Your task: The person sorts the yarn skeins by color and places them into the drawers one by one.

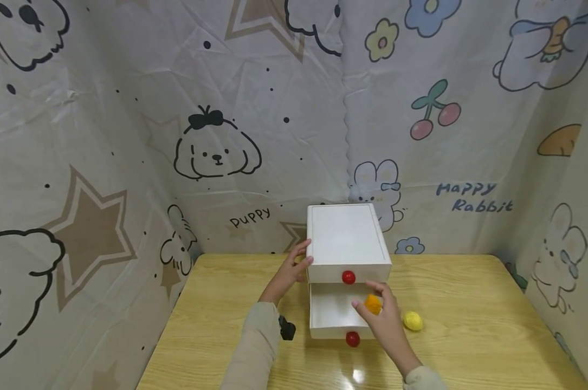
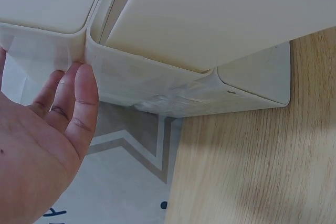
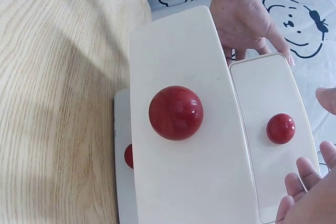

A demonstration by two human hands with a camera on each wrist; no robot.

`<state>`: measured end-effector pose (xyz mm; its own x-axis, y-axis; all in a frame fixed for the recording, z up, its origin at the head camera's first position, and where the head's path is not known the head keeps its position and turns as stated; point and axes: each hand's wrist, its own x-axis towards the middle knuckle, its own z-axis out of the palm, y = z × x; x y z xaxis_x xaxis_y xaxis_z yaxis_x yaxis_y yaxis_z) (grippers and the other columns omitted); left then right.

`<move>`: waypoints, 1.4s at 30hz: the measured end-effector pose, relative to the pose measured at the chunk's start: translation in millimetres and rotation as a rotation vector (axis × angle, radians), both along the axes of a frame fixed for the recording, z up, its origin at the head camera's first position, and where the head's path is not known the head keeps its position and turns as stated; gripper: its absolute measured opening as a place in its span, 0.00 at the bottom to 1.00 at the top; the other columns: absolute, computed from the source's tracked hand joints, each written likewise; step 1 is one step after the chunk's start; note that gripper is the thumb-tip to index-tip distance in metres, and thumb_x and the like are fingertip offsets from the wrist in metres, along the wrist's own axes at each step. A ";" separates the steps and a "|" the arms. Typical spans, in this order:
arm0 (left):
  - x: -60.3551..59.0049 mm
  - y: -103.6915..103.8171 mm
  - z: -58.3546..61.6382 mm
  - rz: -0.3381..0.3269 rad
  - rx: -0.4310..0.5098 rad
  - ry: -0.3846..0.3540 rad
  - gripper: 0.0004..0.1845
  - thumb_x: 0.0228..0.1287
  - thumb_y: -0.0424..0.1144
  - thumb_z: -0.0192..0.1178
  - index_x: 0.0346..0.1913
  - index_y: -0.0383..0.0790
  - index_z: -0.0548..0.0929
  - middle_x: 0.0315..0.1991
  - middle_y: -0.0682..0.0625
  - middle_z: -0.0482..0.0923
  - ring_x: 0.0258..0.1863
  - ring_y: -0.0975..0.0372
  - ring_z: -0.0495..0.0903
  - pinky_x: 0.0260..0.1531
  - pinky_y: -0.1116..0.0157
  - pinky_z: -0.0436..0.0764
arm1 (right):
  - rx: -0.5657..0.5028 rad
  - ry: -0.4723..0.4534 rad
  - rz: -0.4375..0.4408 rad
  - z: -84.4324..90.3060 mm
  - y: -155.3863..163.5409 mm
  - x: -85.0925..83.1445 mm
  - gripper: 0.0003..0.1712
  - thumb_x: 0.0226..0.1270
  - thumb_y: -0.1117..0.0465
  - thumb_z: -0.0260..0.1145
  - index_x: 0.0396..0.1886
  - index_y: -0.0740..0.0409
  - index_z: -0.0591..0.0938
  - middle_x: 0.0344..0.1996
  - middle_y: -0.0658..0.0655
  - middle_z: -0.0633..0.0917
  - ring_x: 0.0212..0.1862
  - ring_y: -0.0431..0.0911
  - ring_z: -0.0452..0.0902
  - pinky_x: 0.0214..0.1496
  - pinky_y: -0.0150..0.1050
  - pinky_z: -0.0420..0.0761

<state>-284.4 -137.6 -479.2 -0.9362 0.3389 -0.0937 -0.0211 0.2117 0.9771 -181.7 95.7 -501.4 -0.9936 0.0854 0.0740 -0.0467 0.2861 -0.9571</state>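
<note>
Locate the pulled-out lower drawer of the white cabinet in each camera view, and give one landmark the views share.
Head: the lower drawer juts from the white cabinet at centre, the right hand holding an orange ball over it.
Left wrist: only the cabinet's side shows; the drawer cannot be picked out.
Right wrist: the drawer front fills the centre, with its red knob.
Shared landmark: the left hand against the cabinet's side.

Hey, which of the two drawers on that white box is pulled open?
The lower drawer: it juts out toward the person, its red knob well forward. The upper drawer sits flush with the box, closed.
</note>
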 end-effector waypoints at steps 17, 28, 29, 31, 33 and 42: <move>-12.8 -1.2 -29.3 0.026 -0.006 0.035 0.30 0.70 0.57 0.52 0.72 0.69 0.57 0.72 0.44 0.53 0.53 0.53 0.70 0.50 0.44 0.76 | 0.053 0.010 0.001 8.7 0.2 21.7 0.30 0.61 0.60 0.70 0.60 0.60 0.70 0.57 0.58 0.73 0.53 0.40 0.62 0.54 0.40 0.67; -13.7 0.1 -27.7 0.016 0.002 0.031 0.31 0.71 0.55 0.52 0.73 0.65 0.56 0.73 0.42 0.52 0.51 0.54 0.69 0.51 0.43 0.75 | 0.016 0.023 0.002 -2.4 -1.5 44.7 0.27 0.59 0.60 0.71 0.57 0.59 0.73 0.56 0.53 0.74 0.49 0.31 0.64 0.51 0.32 0.70; -13.7 0.3 -27.5 0.017 0.004 0.028 0.31 0.71 0.55 0.52 0.73 0.65 0.56 0.73 0.42 0.52 0.51 0.54 0.69 0.52 0.41 0.74 | 0.015 0.023 0.004 -4.1 -1.8 46.8 0.27 0.59 0.60 0.71 0.57 0.60 0.73 0.55 0.54 0.74 0.49 0.31 0.65 0.51 0.32 0.70; -12.9 0.4 -26.7 0.018 0.006 0.023 0.31 0.71 0.54 0.52 0.73 0.65 0.56 0.73 0.42 0.52 0.51 0.54 0.69 0.53 0.40 0.73 | 0.016 0.014 0.007 -7.8 -2.6 50.6 0.26 0.60 0.61 0.70 0.56 0.60 0.73 0.54 0.54 0.74 0.49 0.32 0.66 0.50 0.32 0.71; -13.0 0.3 -26.7 0.022 0.002 0.024 0.30 0.72 0.54 0.52 0.73 0.65 0.56 0.73 0.42 0.52 0.52 0.54 0.69 0.52 0.41 0.74 | 0.011 0.008 0.007 -12.1 -3.6 53.6 0.25 0.60 0.62 0.70 0.56 0.61 0.73 0.53 0.54 0.75 0.49 0.35 0.67 0.50 0.31 0.71; -14.9 -0.8 -28.6 0.024 -0.019 0.034 0.30 0.69 0.58 0.53 0.72 0.70 0.57 0.73 0.44 0.53 0.52 0.54 0.69 0.50 0.47 0.77 | -0.019 -0.071 0.006 -28.2 -6.5 63.1 0.25 0.58 0.61 0.71 0.55 0.61 0.74 0.53 0.56 0.75 0.49 0.38 0.69 0.51 0.34 0.72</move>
